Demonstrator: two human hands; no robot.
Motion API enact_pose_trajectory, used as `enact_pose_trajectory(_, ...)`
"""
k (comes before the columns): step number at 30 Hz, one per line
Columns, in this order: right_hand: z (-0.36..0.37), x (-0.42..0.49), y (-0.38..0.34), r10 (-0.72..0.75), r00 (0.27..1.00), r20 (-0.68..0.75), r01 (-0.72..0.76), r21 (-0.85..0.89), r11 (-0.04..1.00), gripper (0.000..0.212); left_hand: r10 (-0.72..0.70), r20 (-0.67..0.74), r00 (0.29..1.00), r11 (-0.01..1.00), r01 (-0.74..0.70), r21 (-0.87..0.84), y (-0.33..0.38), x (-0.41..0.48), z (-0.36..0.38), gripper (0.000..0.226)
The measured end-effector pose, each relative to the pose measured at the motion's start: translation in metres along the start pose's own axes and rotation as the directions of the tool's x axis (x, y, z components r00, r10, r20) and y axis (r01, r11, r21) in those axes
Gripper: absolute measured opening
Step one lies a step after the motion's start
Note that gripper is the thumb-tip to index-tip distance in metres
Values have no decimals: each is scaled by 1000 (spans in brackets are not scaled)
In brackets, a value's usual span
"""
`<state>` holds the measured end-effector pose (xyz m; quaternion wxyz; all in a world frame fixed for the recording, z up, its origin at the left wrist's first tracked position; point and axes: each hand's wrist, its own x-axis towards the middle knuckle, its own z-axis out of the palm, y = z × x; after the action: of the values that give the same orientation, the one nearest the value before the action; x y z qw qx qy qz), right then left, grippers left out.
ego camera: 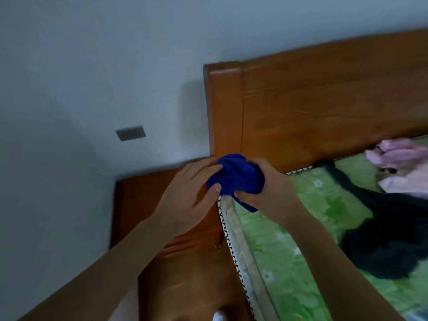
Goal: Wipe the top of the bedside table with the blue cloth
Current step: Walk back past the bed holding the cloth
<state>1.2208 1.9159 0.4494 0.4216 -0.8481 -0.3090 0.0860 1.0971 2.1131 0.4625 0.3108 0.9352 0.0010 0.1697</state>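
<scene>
The blue cloth (236,176) is bunched into a ball, held in the air between both hands at the corner where bed and bedside table meet. My right hand (266,193) grips it from the right and below, fingers curled round the bundle. My left hand (192,193) holds its left side, thumb under and fingers over the fabric. The wooden bedside table (139,200) lies below my left forearm, its brown top partly hidden by my arms.
A wooden headboard (324,100) rises behind the cloth. The bed with a green flowered sheet (301,251) is at the right, with dark clothing (393,239) and pink clothing (398,156) on it. A grey wall socket (130,133) sits on the pale wall at left.
</scene>
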Motion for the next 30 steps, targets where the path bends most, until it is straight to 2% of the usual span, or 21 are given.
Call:
enact_pose_trajectory(4, -23, -23, 5, 40, 998, -50, -42, -48, 998, 65, 83, 63, 995, 995, -85, 42, 27, 3, 5, 50)
enact_pose_trajectory(6, 19, -44, 65, 50, 996, -80, -54, -47, 997, 63, 152, 106, 983, 985, -160, 65, -3, -19, 68, 52)
enact_pose_trajectory(8, 19, -54, 83, 101, 985, -142, -107, -37, 994, 62, 195, 176, 965, 977, -207, 53, -9, -15, 90, 55)
enact_pose_trajectory(13, 9, -88, 98, 255, 936, -242, -270, -31, 962, 71, 291, 304, 907, 956, -288, -58, -3, -1, 127, 60)
enact_pose_trajectory(16, 8, -111, 107, 340, 886, -315, -363, -16, 932, 68, 375, 408, 832, 927, -340, -159, -2, 6, 152, 60)
enact_pose_trajectory(21, 12, -162, 117, 492, 724, -483, -539, 47, 841, 78, 522, 492, 697, 853, -422, -307, 19, 17, 192, 58)
enact_pose_trajectory(23, 15, -192, 120, 535, 643, -548, -585, 100, 805, 77, 602, 513, 612, 798, -492, -348, 33, 13, 207, 58)
enact_pose_trajectory(27, 23, -268, 117, 631, 424, -650, -677, 236, 698, 69, 770, 521, 368, 607, -673, -422, 78, -7, 238, 53)
enact_pose_trajectory(30, 31, -333, 109, 675, 262, -690, -702, 344, 624, 65, 831, 527, 181, 468, -739, -484, 123, -37, 260, 55)
